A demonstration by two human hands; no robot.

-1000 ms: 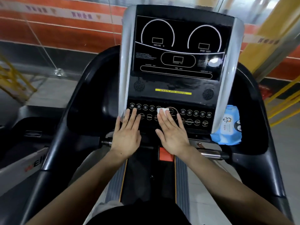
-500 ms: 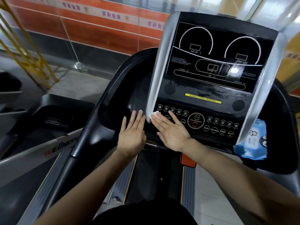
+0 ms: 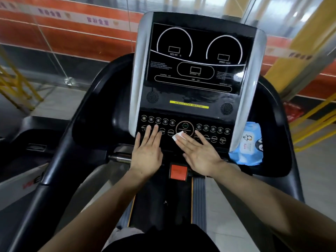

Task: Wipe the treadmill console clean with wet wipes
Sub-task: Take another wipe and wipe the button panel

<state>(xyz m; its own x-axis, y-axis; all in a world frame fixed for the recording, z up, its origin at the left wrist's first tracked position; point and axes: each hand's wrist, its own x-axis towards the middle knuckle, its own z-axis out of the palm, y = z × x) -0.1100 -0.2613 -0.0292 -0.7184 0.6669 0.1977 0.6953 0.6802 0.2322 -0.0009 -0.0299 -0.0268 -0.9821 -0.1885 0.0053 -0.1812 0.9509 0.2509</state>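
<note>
Console (image 3: 196,99) button row is mid-wipe: wet wipe (image 3: 179,136) is pressed under flat, slightly spread right hand (image 3: 200,153) fingers, left hand (image 3: 147,151) fingers laid flat alongside; buttons beyond the right fingertips likely want wiping next.

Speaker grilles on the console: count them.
2. One speaker grille sits lower left of the display, the other speaker grille lower right, both above the button panel. None looks hidden.

Wipe (image 3: 179,136) mostly hidden under right hand (image 3: 200,154); button labels (image 3: 214,138) blurred.
</note>
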